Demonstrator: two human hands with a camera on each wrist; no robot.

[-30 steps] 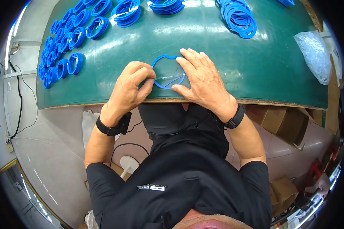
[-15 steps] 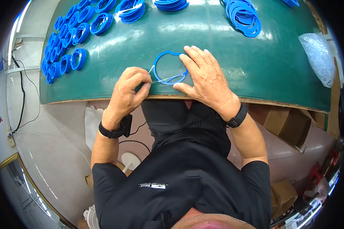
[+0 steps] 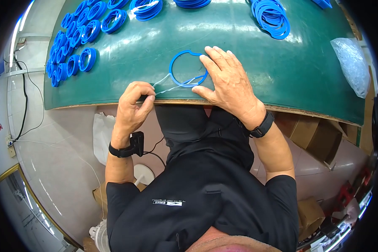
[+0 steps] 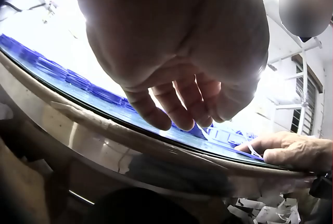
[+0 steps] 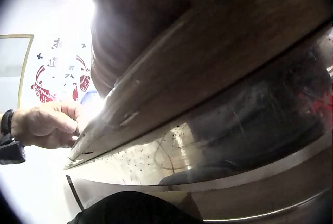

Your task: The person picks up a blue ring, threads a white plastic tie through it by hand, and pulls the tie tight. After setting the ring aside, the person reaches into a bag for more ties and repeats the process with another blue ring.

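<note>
A thin blue ring (image 3: 171, 67) with a notch at its top lies on the green table (image 3: 134, 54) near the front edge. My right hand (image 3: 233, 86) rests over the ring's right side, fingers straight and thumb spread at its lower edge. At the left, my left hand (image 3: 133, 105) pinches a thin, clear plastic strip (image 3: 169, 89) between thumb and fingers. Two lengths of the strip run from that pinch to the ring, one to its left side and one across its lower part. In the left wrist view, the left hand's curled fingers (image 4: 179, 112) show near the table edge.
Several bundles of blue rings (image 3: 87, 59) stand at the left and back of the table. A loose fanned pile of rings (image 3: 271, 19) lies at the back right. A clear plastic bag (image 3: 350, 65) hangs at the right edge, and a cardboard box (image 3: 315, 136) sits below.
My left hand has moved left and toward the table's front edge, drawing the clear strip out farther from the ring. My right hand has stayed on the ring.
</note>
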